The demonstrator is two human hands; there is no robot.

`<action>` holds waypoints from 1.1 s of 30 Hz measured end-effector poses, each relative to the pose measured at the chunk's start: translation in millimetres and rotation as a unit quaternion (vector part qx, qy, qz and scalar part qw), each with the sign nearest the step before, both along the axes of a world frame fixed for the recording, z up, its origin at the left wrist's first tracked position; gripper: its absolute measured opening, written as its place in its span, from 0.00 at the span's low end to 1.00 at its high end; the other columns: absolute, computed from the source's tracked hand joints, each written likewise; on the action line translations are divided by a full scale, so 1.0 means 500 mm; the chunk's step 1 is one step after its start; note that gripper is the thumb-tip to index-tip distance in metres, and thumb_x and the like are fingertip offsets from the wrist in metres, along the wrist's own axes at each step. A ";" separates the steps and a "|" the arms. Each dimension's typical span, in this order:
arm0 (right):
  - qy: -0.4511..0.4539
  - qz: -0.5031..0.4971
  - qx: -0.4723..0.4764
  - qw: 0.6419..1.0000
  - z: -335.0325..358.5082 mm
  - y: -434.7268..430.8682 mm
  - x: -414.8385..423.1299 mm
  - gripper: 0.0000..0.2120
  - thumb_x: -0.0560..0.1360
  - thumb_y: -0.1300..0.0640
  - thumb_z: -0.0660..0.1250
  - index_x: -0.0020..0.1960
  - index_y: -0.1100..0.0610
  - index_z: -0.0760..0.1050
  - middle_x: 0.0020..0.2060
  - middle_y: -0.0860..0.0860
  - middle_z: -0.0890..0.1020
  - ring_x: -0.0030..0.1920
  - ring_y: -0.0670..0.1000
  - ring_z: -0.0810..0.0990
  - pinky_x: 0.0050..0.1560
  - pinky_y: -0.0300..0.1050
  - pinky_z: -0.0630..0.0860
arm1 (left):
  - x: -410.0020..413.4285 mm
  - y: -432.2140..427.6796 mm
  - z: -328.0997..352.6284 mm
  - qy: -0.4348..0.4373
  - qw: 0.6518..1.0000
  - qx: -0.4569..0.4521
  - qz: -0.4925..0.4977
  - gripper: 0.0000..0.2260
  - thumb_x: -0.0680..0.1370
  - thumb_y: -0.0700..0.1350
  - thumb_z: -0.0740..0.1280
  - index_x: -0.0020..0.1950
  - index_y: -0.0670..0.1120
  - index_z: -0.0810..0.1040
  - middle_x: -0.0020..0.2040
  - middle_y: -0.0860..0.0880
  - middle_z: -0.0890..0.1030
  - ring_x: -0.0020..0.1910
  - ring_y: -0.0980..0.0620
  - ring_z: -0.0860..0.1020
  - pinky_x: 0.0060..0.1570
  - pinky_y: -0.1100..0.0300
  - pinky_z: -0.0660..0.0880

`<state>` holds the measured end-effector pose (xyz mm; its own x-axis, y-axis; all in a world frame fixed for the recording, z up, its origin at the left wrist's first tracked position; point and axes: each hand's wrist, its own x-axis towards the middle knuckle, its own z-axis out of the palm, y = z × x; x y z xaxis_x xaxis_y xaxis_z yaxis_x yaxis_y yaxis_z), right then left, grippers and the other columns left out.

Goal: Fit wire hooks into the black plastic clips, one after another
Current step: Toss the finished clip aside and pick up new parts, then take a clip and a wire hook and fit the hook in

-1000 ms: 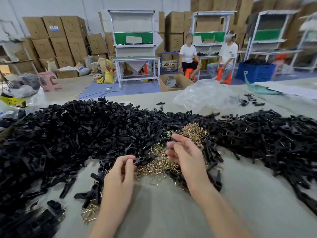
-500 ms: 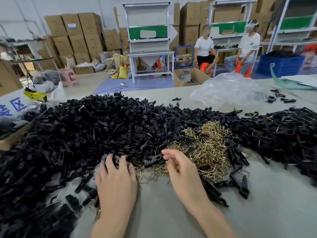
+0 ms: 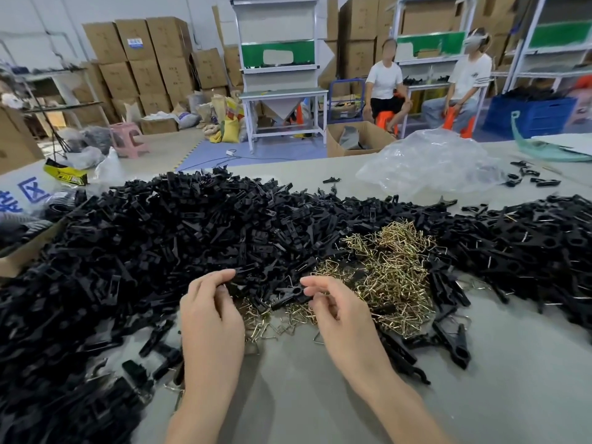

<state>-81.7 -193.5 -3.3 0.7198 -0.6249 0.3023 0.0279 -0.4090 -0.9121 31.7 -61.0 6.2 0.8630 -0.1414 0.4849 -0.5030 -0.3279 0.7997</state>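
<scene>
Two hands work at the near edge of a grey table (image 3: pixel 288 395). The left hand (image 3: pixel 211 318) is palm down with its fingers curled. The tips sit at the edge of the pile of black plastic clips (image 3: pixel 153 251), but whether they grip a clip cannot be determined. The right hand (image 3: pixel 342 315) pinches one black clip (image 3: pixel 288 295) between thumb and forefinger. This clip lies tilted between the two hands, over loose hooks scattered on the table.

The heap of wire hooks (image 3: pixel 394 270), brass-coloured, lies just beyond and to the right of the right hand, touching the clip pile on its far side. A second mass of clips (image 3: pixel 528 248) covers the right of the table; several of them show a wire.

A crumpled clear plastic bag (image 3: pixel 429 161) rests near the far edge of the table. On the floor past the table stand an open cardboard box (image 3: pixel 368 142) and a white workbench (image 3: pixel 282 91). Two persons (image 3: pixel 384 81) sit on orange stools beside further benches. Stacked cartons (image 3: pixel 144 59) line the back wall, and a blue crate (image 3: pixel 528 113) stands at the right.
</scene>
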 end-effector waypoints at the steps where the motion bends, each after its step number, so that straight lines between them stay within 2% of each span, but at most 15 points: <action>1: -0.002 0.001 0.003 1.000 0.000 0.000 0.000 0.18 0.83 0.62 0.61 0.58 0.38 0.78 0.52 0.33 0.80 0.55 0.38 0.79 0.51 0.30 0.73 | 0.002 0.001 0.002 0.015 1.000 -0.016 0.003 0.13 0.82 0.39 0.60 0.57 0.55 0.79 0.54 0.65 0.75 0.54 0.45 0.77 0.56 0.45 0.75; 3: -0.002 0.003 0.010 1.000 0.000 0.000 0.000 0.18 0.83 0.62 0.61 0.58 0.38 0.78 0.51 0.34 0.81 0.51 0.39 0.80 0.47 0.30 0.73 | 0.004 0.004 0.004 0.027 0.999 -0.038 0.012 0.13 0.83 0.40 0.59 0.57 0.56 0.78 0.55 0.65 0.75 0.53 0.43 0.77 0.54 0.44 0.75; 6: 0.004 0.013 0.018 1.000 0.003 0.003 -0.001 0.18 0.83 0.61 0.61 0.58 0.39 0.79 0.51 0.34 0.81 0.53 0.39 0.80 0.46 0.30 0.72 | -0.006 0.006 0.015 -0.009 0.998 -0.066 0.023 0.13 0.83 0.41 0.59 0.57 0.58 0.77 0.56 0.64 0.75 0.53 0.46 0.76 0.51 0.55 0.72; 9: 0.001 0.033 0.040 0.999 0.009 0.007 -0.003 0.17 0.83 0.60 0.61 0.58 0.39 0.79 0.51 0.35 0.82 0.53 0.40 0.81 0.43 0.32 0.73 | -0.016 0.005 0.023 -0.039 0.995 -0.089 0.003 0.14 0.83 0.40 0.60 0.56 0.59 0.77 0.55 0.60 0.78 0.52 0.52 0.78 0.50 0.59 0.73; 11: -0.012 0.061 0.087 0.994 0.015 0.010 -0.002 0.16 0.83 0.59 0.61 0.58 0.38 0.79 0.51 0.37 0.83 0.50 0.41 0.82 0.39 0.33 0.74 | -0.022 -0.001 0.025 0.021 0.989 -0.133 -0.058 0.14 0.83 0.40 0.62 0.55 0.60 0.79 0.52 0.56 0.82 0.45 0.55 0.80 0.45 0.65 0.75; 12: -0.020 0.076 0.119 0.990 0.019 0.012 0.000 0.14 0.83 0.58 0.62 0.59 0.39 0.79 0.51 0.39 0.84 0.49 0.42 0.83 0.38 0.34 0.75 | -0.026 -0.005 0.026 0.064 0.980 -0.158 -0.102 0.14 0.83 0.39 0.63 0.55 0.58 0.81 0.51 0.54 0.83 0.45 0.55 0.81 0.46 0.66 0.76; 15: -0.031 0.115 0.211 0.970 0.024 0.014 0.010 0.13 0.82 0.55 0.65 0.65 0.48 0.78 0.52 0.45 0.86 0.49 0.46 0.85 0.45 0.38 0.80 | -0.042 -0.017 0.027 0.187 0.930 -0.216 -0.232 0.11 0.81 0.38 0.65 0.52 0.53 0.84 0.52 0.49 0.85 0.52 0.52 0.83 0.56 0.53 0.78; 17: -0.032 0.127 0.228 0.965 0.022 0.013 0.014 0.12 0.83 0.56 0.64 0.64 0.51 0.79 0.48 0.49 0.87 0.47 0.48 0.85 0.47 0.42 0.82 | -0.051 -0.021 0.027 0.212 0.912 -0.210 -0.281 0.09 0.78 0.42 0.66 0.52 0.52 0.84 0.53 0.47 0.85 0.55 0.48 0.82 0.56 0.52 0.78; 19: -0.038 0.134 0.239 0.961 0.018 0.010 0.016 0.10 0.82 0.57 0.65 0.60 0.50 0.83 0.44 0.51 0.86 0.46 0.49 0.84 0.49 0.47 0.83 | -0.058 -0.022 0.030 0.206 0.912 -0.184 -0.303 0.10 0.79 0.41 0.65 0.52 0.52 0.84 0.52 0.47 0.85 0.53 0.49 0.82 0.53 0.59 0.78; 22: -0.042 0.134 0.283 0.949 0.016 0.005 0.016 0.08 0.80 0.55 0.69 0.56 0.49 0.85 0.43 0.52 0.85 0.46 0.48 0.84 0.49 0.47 0.83 | -0.067 -0.025 0.034 0.192 0.917 -0.162 -0.311 0.13 0.81 0.35 0.63 0.52 0.51 0.84 0.51 0.47 0.85 0.50 0.51 0.83 0.50 0.62 0.79; 26: -0.048 0.119 0.304 0.944 0.015 0.000 0.015 0.06 0.78 0.55 0.71 0.53 0.49 0.85 0.46 0.50 0.86 0.46 0.46 0.84 0.46 0.41 0.81 | -0.073 -0.028 0.039 0.183 0.922 -0.161 -0.300 0.13 0.81 0.36 0.64 0.51 0.52 0.84 0.51 0.48 0.86 0.53 0.49 0.83 0.53 0.59 0.80; 30: -0.065 0.106 0.307 0.944 0.016 0.002 0.017 0.06 0.75 0.53 0.73 0.52 0.50 0.84 0.48 0.52 0.86 0.47 0.48 0.84 0.52 0.48 0.83 | -0.067 -0.029 0.040 0.173 0.936 -0.195 -0.237 0.12 0.82 0.38 0.64 0.51 0.53 0.83 0.51 0.51 0.86 0.50 0.52 0.85 0.48 0.65 0.79; 33: -0.088 0.103 0.342 0.930 0.020 0.000 0.015 0.10 0.70 0.49 0.74 0.49 0.50 0.85 0.46 0.53 0.86 0.44 0.51 0.84 0.47 0.49 0.84 | -0.053 -0.029 0.031 0.191 0.938 -0.218 -0.189 0.08 0.83 0.43 0.63 0.54 0.51 0.82 0.45 0.48 0.87 0.46 0.52 0.85 0.45 0.67 0.79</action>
